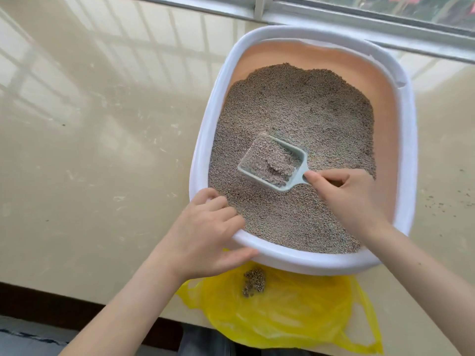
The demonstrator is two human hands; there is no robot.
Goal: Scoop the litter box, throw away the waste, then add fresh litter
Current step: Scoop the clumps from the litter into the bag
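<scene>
Head view: the scoop (272,164) — heaped with litter (295,109) — is gripped by the right hand (344,194), while the litter box (290,260) rim is clasped by the left hand's (205,232) curled fingers.

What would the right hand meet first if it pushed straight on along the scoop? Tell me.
The right hand points up-left along the scoop. Going on, the scoop's front edge would likely plough into the litter just ahead, then reach the litter box's left rim. How high it is held is unclear.
</scene>
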